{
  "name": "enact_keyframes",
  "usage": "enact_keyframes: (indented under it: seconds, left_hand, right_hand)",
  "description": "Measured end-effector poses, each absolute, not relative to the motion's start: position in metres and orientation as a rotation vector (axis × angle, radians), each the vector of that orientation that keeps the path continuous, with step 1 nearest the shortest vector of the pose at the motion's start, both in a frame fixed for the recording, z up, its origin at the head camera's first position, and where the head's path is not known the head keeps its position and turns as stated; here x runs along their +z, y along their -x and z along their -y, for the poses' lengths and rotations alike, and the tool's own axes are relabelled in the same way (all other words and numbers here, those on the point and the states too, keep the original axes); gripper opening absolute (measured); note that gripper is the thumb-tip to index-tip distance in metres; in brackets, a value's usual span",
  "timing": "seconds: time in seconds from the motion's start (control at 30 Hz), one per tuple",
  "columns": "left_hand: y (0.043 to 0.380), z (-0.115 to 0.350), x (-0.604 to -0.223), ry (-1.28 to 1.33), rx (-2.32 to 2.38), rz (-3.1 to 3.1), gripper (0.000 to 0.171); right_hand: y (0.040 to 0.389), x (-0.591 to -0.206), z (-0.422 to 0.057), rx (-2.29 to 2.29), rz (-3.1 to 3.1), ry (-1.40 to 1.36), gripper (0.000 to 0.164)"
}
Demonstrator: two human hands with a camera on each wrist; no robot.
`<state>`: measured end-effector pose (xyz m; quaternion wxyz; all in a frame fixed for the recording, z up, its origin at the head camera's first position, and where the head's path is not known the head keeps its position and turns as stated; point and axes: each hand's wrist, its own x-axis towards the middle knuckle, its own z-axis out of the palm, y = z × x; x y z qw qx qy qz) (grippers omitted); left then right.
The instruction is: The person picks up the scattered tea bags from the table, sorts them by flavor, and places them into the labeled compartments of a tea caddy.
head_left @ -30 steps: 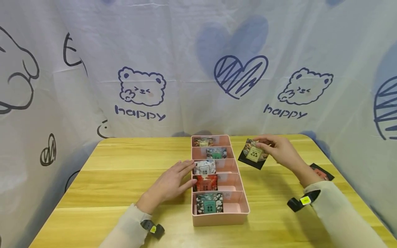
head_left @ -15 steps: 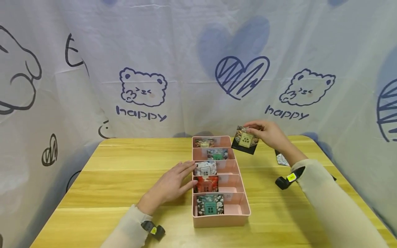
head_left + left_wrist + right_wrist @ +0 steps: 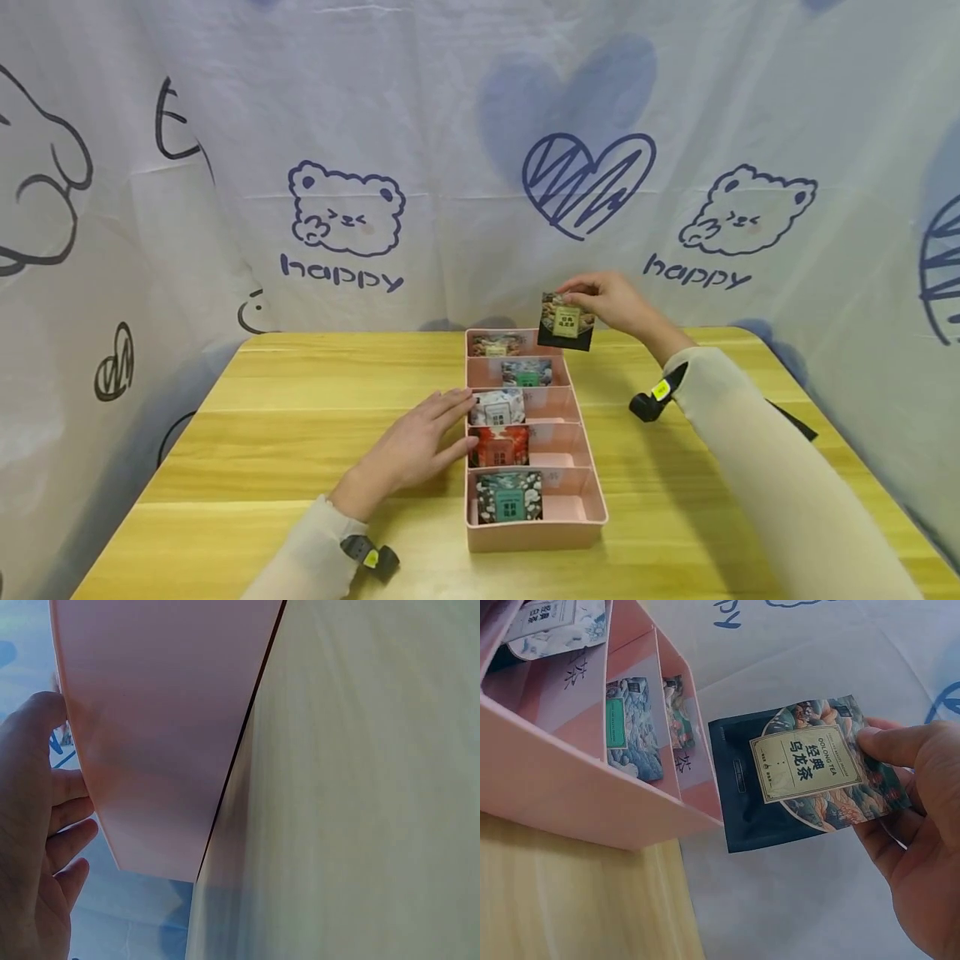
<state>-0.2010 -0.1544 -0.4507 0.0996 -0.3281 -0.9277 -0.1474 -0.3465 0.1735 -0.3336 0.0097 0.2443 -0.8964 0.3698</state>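
Note:
My right hand [image 3: 617, 307] pinches the top edge of a dark oolong tea sachet [image 3: 566, 322] with a yellow label. In the head view the sachet overlaps the back right corner of a pink divided box [image 3: 536, 537]. The right wrist view shows the sachet [image 3: 810, 761] face up and tilted, beside the box's end compartment. On the box's left side, my left hand [image 3: 408, 442] touches the rim with its fingertips and thumb, fingers loosely extended. Each compartment holds tea at its left: a jasmine-patterned sachet [image 3: 510, 497] in front, then red [image 3: 501, 446], white [image 3: 498, 408], blue-green [image 3: 527, 372] and yellow-labelled [image 3: 497, 345] ones.
A dark sachet corner [image 3: 793, 419] shows on the wooden table [image 3: 322, 367] past my right sleeve [image 3: 757, 450], which hides part of the tabletop. A printed curtain [image 3: 450, 167] hangs right behind the table's far edge.
My right hand has carried the oolong tea sachet leftward and toward the back, from right of the box to its far corner. My left hand has stayed at the rim.

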Motion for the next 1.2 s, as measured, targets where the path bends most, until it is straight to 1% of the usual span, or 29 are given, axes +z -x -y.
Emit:
enact_keyframes:
  seconds: [0.27, 0.47, 0.67, 0.87, 1.2]
  left_hand:
    - [0.201, 0.154, -0.450, 0.971, -0.433, 2.739, 0.067]
    - [0.200, 0.155, -0.449, 0.959, -0.428, 2.745, 0.070]
    - [0.200, 0.155, -0.451, 0.938, -0.426, 2.772, 0.073]
    - [0.198, 0.153, -0.450, 0.933, -0.447, 2.774, 0.072]
    - [0.198, 0.154, -0.449, 0.938, -0.444, 2.759, 0.069]
  right_hand:
    - [0.364, -0.338, -0.161, 1.266, 2.797, -0.748, 0.027]
    - [0.379, -0.344, -0.154, 1.397, 2.787, -0.744, 0.028]
    - [0.391, -0.352, -0.144, 1.384, 2.834, -0.783, 0.026]
    - [0.400, -0.365, -0.138, 1.457, 2.852, -0.835, 0.023]
    - [0.406, -0.387, -0.136, 1.400, 2.915, -0.876, 0.022]
